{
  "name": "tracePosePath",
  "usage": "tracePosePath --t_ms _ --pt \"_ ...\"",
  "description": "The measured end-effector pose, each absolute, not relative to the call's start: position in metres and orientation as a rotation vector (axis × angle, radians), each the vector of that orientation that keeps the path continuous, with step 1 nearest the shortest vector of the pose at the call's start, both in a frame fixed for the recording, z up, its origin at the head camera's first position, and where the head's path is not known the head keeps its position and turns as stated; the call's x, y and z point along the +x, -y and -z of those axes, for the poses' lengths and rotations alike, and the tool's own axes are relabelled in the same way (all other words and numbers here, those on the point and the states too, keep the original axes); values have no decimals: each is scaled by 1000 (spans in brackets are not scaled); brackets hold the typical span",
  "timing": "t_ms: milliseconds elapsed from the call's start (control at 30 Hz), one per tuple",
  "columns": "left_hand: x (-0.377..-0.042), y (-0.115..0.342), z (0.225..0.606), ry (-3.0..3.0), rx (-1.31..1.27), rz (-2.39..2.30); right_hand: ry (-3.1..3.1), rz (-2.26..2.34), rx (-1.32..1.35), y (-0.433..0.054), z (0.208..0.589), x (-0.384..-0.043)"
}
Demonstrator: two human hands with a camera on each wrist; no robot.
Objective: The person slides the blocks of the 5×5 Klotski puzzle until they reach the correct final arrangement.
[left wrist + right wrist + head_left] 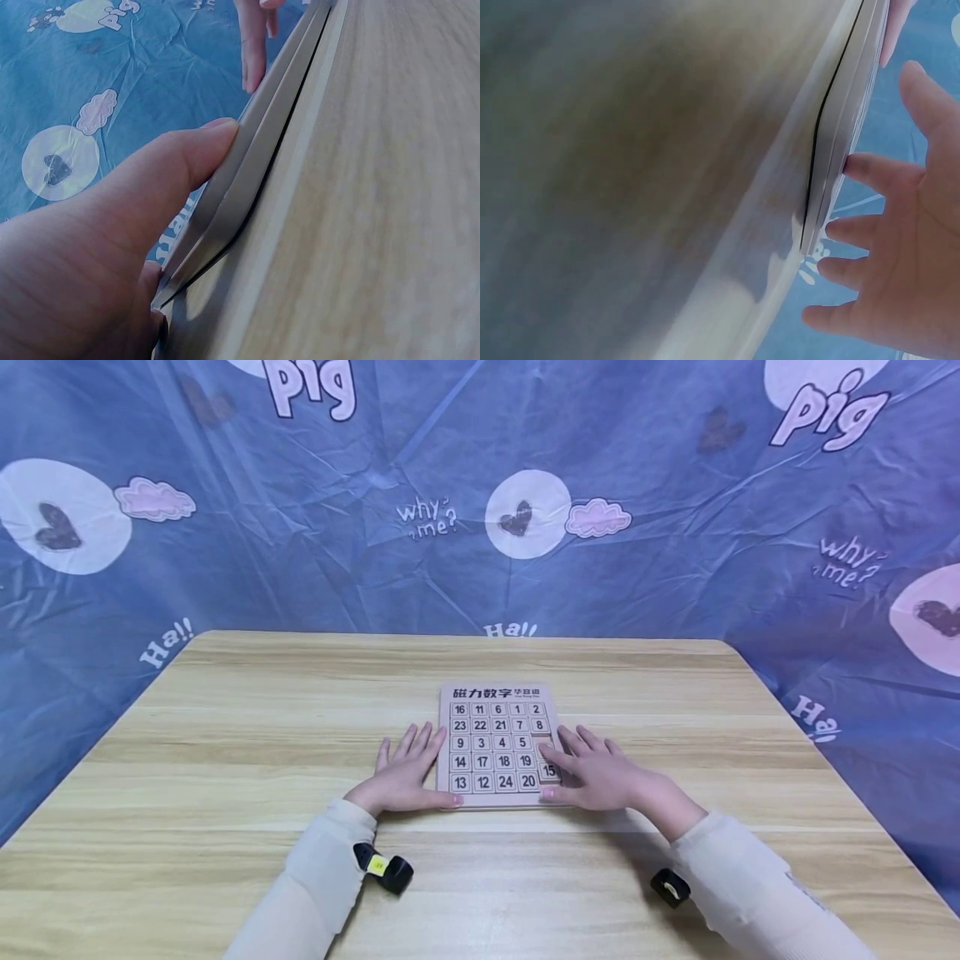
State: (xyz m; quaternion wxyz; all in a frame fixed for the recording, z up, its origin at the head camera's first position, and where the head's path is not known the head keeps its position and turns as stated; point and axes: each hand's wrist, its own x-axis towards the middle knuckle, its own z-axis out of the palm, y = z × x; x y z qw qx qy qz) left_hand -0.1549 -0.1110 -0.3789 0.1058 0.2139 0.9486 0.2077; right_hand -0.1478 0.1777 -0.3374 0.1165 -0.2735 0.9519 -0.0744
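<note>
A number sliding puzzle (pixel 493 802) lies flat on the table, its numbered tiles in rows and its heading at the far edge. My left hand (pixel 405 781) rests at its left side, fingers spread along the edge and thumb (pixel 206 146) pressing on the near left corner. The right hand (pixel 603 777) reaches over the right side, its index finger and thumb on the rightmost column, around the tile marked 15 (pixel 550 771). That tile sits between the two lowest rows. The right hand's fingers hide part of the column. Its other fingers (pixel 847 274) are extended beyond the edge.
The wooden table (pixel 300 693) has light grain and reaches back to a blue printed cloth (pixel 337 568) hanging behind it. Black camera mounts, the left one (pixel 393 872) and the right one (pixel 670 887), sit at the sleeved wrists.
</note>
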Motion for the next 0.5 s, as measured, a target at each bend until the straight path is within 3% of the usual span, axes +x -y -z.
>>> tracePosePath --t_ms 500 --pt "-154 111 377 -2785 622 -630 -2790 230 -873 -178 335 -138"
